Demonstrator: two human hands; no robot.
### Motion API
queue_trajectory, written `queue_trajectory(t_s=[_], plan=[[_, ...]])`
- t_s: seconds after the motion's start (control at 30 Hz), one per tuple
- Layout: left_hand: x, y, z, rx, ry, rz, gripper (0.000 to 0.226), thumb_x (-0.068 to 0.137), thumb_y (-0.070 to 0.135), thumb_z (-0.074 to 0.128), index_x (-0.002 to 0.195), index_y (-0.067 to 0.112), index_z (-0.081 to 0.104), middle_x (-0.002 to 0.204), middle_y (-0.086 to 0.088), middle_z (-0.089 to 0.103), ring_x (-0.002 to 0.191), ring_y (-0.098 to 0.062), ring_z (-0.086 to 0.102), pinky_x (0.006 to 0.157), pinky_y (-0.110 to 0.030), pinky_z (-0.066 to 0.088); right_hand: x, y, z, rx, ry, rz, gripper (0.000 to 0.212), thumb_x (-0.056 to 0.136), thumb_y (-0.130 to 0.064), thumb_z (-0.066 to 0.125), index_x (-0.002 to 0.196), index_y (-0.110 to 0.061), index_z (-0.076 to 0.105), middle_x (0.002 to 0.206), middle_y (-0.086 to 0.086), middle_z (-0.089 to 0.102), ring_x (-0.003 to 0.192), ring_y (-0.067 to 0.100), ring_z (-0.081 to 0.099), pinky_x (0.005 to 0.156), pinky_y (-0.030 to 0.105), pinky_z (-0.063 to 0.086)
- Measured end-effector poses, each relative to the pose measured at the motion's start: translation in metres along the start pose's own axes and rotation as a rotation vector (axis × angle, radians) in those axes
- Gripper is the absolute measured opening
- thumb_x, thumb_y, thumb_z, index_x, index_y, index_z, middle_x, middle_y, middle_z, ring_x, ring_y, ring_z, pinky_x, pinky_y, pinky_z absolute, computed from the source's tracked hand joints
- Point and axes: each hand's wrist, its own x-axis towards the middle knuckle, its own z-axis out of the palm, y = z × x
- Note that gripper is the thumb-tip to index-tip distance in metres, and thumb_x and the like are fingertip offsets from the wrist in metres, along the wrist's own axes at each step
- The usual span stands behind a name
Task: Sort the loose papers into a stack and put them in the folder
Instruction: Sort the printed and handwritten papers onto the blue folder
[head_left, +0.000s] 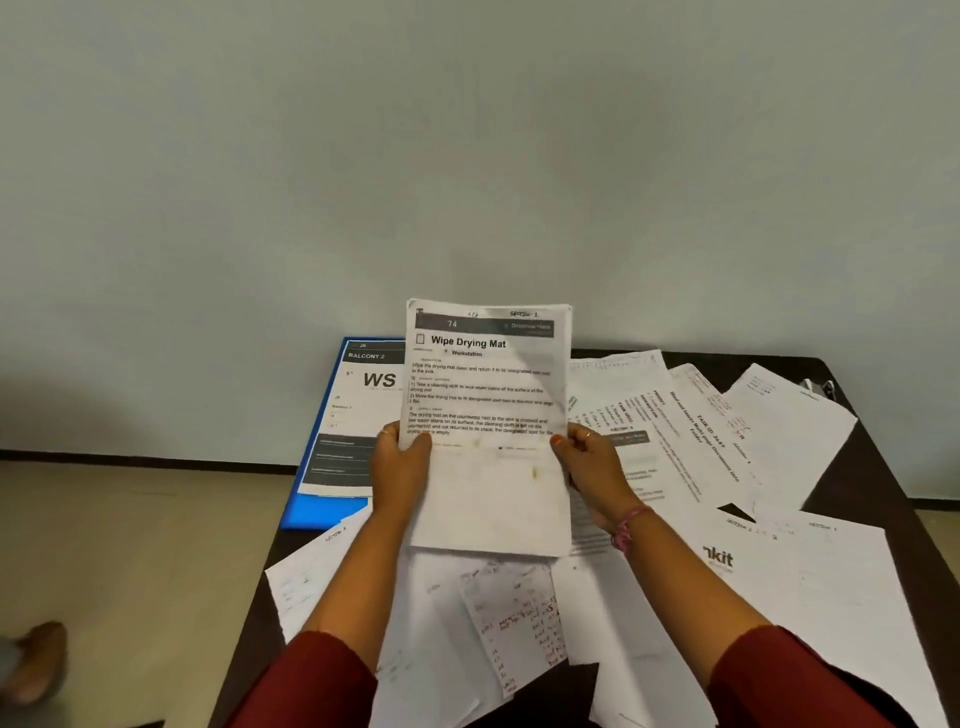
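White printed sheets fill the middle of my view: I am holding a small stack of papers (488, 415) upright above the dark table (878, 457), its top page headed "Wipe Drying Mat". My left hand (400, 467) grips the stack's left edge, thumb curled over the front of the page and the fingers hidden behind it. My right hand (592, 467) grips the right edge in the same way, thumb pressed on the front near the lower text lines, fingers wrapped behind; a ring shows on one finger and a pink bracelet (628, 525) sits on that wrist. Both hands are clenched on the stack, neither is released. Dark red sleeves (779, 680) cover my forearms at the bottom of the frame.

Loose papers (701, 441) lie scattered and overlapping across the table, to the right of the held stack and below it, one with handwritten notes (519, 623) near lower centre and one showing "kit" at lower right. At centre left the blue folder (322, 512) lies flat on the table's far left corner, a sheet marked "BALCONY 2" and "WS" (358, 415) resting on it, partly behind my left hand. A pale wall fills the upper frame
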Motion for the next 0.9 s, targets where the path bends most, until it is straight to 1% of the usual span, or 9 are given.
queue_trajectory(t_s=[0.07, 0.2, 0.33, 0.4, 0.53, 0.6, 0.73, 0.8, 0.9], plan=[[0.015, -0.006, -0.021, 0.046, 0.014, -0.043, 0.015, 0.092, 0.009, 0.057, 0.106, 0.009, 0.057, 0.105, -0.003, 0.063, 0.095, -0.018, 0.06, 0.067, -0.02, 0.047, 0.007, 0.007, 0.021, 0.013, -0.035, 0.09, 0.015, 0.094, -0.01, 0.056, 0.095, -0.018, 0.069, 0.108, 0.019, 0.069, 0.09, 0.027, 0.063, 0.091, 0.05, 0.052], [0.036, -0.024, -0.056, 0.16, 0.033, -0.126, 0.011, 0.093, 0.011, 0.053, 0.096, 0.008, 0.063, 0.102, -0.005, 0.067, 0.095, -0.02, 0.062, 0.065, -0.021, 0.047, 0.018, 0.025, 0.057, 0.024, -0.063, 0.215, 0.017, 0.093, -0.007, 0.056, 0.106, -0.007, 0.067, 0.112, 0.013, 0.068, 0.102, 0.03, 0.064, 0.095, 0.046, 0.051], [0.046, -0.039, -0.08, 0.232, 0.093, -0.173, 0.018, 0.092, 0.006, 0.048, 0.094, 0.006, 0.066, 0.099, -0.007, 0.066, 0.087, -0.019, 0.059, 0.061, -0.023, 0.044, 0.024, 0.028, 0.085, 0.064, -0.072, 0.288, 0.014, 0.094, -0.002, 0.054, 0.099, -0.007, 0.066, 0.103, 0.014, 0.069, 0.088, 0.027, 0.066, 0.081, 0.04, 0.056], [0.052, -0.043, -0.089, 0.251, 0.136, -0.172, 0.021, 0.09, 0.005, 0.049, 0.096, 0.008, 0.069, 0.098, -0.006, 0.067, 0.09, -0.022, 0.06, 0.069, -0.026, 0.047, 0.028, 0.027, 0.097, 0.072, -0.088, 0.3, 0.015, 0.093, -0.002, 0.054, 0.095, -0.009, 0.067, 0.097, 0.011, 0.07, 0.082, 0.024, 0.067, 0.074, 0.036, 0.057], [0.069, -0.048, -0.102, 0.232, 0.185, -0.166, 0.019, 0.091, 0.004, 0.051, 0.081, 0.013, 0.065, 0.091, -0.007, 0.065, 0.089, -0.024, 0.059, 0.079, -0.03, 0.047, 0.04, 0.024, 0.118, -0.007, -0.079, 0.267, 0.017, 0.089, -0.002, 0.058, 0.09, -0.015, 0.07, 0.099, 0.011, 0.073, 0.093, 0.031, 0.069, 0.084, 0.048, 0.056], [0.078, -0.05, -0.106, 0.225, 0.187, -0.162, 0.018, 0.092, 0.004, 0.052, 0.085, 0.012, 0.066, 0.093, -0.008, 0.067, 0.09, -0.026, 0.061, 0.083, -0.033, 0.05, 0.045, 0.02, 0.128, -0.023, -0.061, 0.253, 0.016, 0.087, -0.001, 0.06, 0.091, -0.014, 0.069, 0.098, 0.009, 0.073, 0.093, 0.028, 0.069, 0.086, 0.046, 0.056], [0.097, -0.048, -0.113, 0.239, 0.214, -0.161, 0.017, 0.092, 0.004, 0.05, 0.096, 0.005, 0.067, 0.099, -0.008, 0.066, 0.087, -0.021, 0.059, 0.075, -0.027, 0.044, 0.058, 0.015, 0.147, -0.147, -0.035, 0.214, 0.019, 0.086, -0.006, 0.062, 0.082, -0.023, 0.069, 0.096, 0.003, 0.074, 0.089, 0.022, 0.07, 0.086, 0.042, 0.056], [0.106, -0.046, -0.114, 0.265, 0.218, -0.16, 0.017, 0.093, 0.004, 0.05, 0.1, 0.003, 0.065, 0.099, -0.008, 0.064, 0.088, -0.02, 0.055, 0.078, -0.027, 0.042, 0.065, 0.016, 0.155, -0.204, -0.026, 0.206, 0.014, 0.084, -0.008, 0.064, 0.091, -0.018, 0.072, 0.096, 0.002, 0.074, 0.089, 0.021, 0.069, 0.087, 0.042, 0.055], [0.12, -0.046, -0.116, 0.303, 0.19, -0.166, 0.02, 0.095, 0.005, 0.049, 0.107, 0.0, 0.065, 0.099, -0.01, 0.064, 0.089, -0.019, 0.054, 0.079, -0.027, 0.041, 0.073, 0.015, 0.161, -0.277, 0.005, 0.216, 0.024, 0.085, -0.009, 0.067, 0.108, -0.008, 0.066, 0.103, 0.002, 0.069, 0.095, 0.017, 0.063, 0.095, 0.032, 0.049]])
